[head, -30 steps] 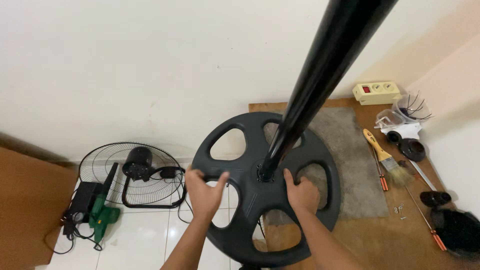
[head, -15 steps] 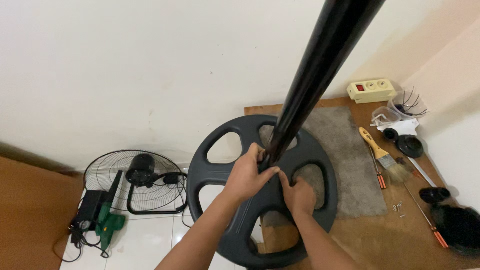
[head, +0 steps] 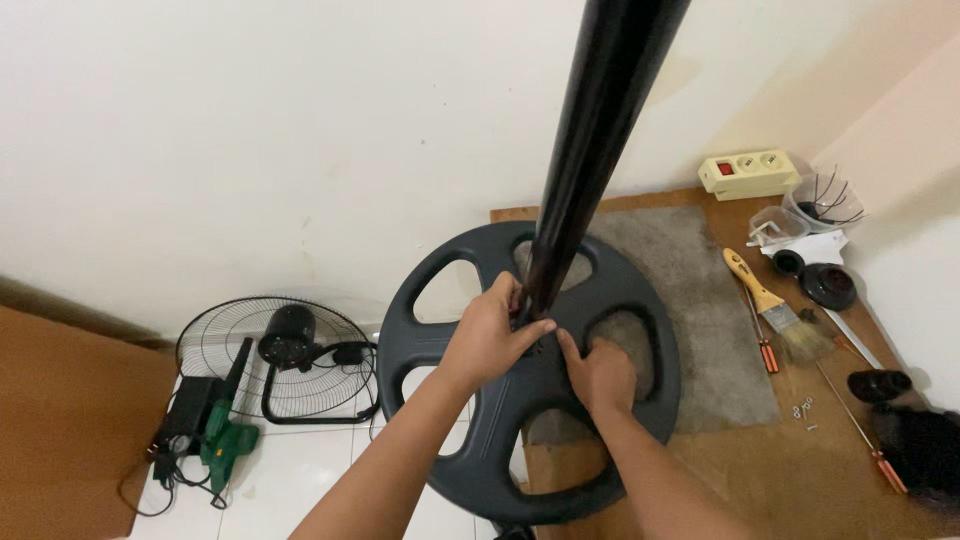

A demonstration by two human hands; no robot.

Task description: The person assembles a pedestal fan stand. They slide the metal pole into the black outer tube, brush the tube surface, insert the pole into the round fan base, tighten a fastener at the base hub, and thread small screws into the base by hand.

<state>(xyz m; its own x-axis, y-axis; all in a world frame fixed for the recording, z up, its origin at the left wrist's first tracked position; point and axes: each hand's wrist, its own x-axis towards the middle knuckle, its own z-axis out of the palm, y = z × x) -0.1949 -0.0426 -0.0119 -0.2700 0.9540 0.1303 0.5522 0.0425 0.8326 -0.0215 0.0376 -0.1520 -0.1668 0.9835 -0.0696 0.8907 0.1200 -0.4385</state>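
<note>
1. Hands meet at the hub of a black round base (head: 470,455), a spoked disc with oval cut-outs, tilted up toward the camera.
2. A black pole (head: 590,150) rises from the hub and runs up past the top of the view.
3. The left hand (head: 490,340) sits at the foot of the pole, fingers curled narrow around the joint where pole meets base, thumb pressed against the hub.
4. The right hand (head: 598,375) lies just beside it on the hub, fingers bent and close together, pressing on the base; whether they pinch something small cannot be told.
5. The two hands touch or nearly touch at the hub.
6. The base overhangs the left edge of a brown board (head: 780,470) that lies on the floor; its lower rim is over white tiles (head: 300,480).
7. A grey mat (head: 715,330) lies on the board, partly under the base's right side.
8. Near the board's far right corner: a cream power strip (head: 748,173) against the wall, a clear plastic tub (head: 778,226) and a black round cap (head: 827,286).
9. A paintbrush (head: 775,305) with a yellow handle lies right of the mat, with an orange-handled screwdriver (head: 763,345) beside it.
10. Off the board, left of the base, a fan head (head: 275,355) with its wire grille rests on the tiles, and a green power tool (head: 225,440) lies further left.
</note>
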